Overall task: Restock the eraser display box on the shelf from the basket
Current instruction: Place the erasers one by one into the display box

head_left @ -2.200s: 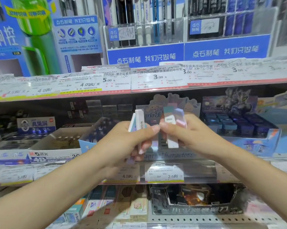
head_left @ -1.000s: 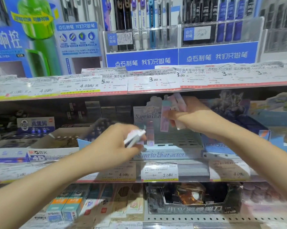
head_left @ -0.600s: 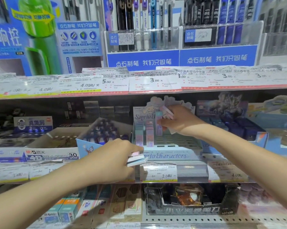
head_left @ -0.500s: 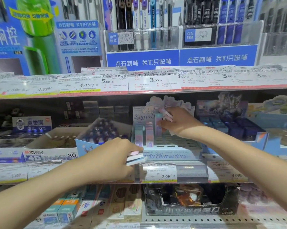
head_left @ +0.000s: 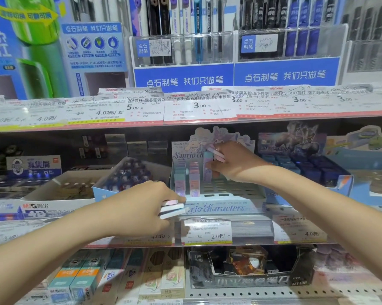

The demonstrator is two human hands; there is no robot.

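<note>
i'm slotting an eraser (head_left: 207, 167) into the display box (head_left: 218, 190), right hand (head_left: 234, 164) fingers clamped on it; left hand (head_left: 141, 205) grips spare erasers (head_left: 171, 209); next, seat it upright

Right hand (head_left: 234, 164) holds an upright eraser (head_left: 207, 167) in the display box (head_left: 218, 192), spares pinched above. Left hand (head_left: 141, 208) grips stacked erasers (head_left: 172, 209) at the box front.
</note>
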